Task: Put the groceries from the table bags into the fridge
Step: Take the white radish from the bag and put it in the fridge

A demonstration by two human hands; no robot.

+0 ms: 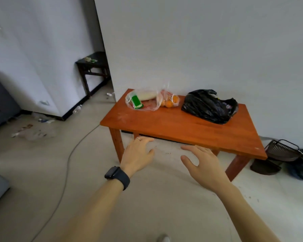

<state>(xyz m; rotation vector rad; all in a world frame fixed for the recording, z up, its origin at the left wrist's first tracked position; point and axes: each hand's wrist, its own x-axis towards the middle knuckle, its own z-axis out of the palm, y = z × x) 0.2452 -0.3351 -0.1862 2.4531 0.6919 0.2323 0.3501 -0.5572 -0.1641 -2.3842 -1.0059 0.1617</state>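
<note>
Near table point(182, 126) | left hand point(138, 154) spread, empty | right hand point(205, 165) spread, empty | black bag point(208, 106) on it, untouched

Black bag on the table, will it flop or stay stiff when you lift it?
Probably floppy: the black bag is thin, crinkled plastic slumped on the table. It bulges, so it may be fairly heavy, though its contents are hidden. Its glossy skin could feel slippery.
</note>
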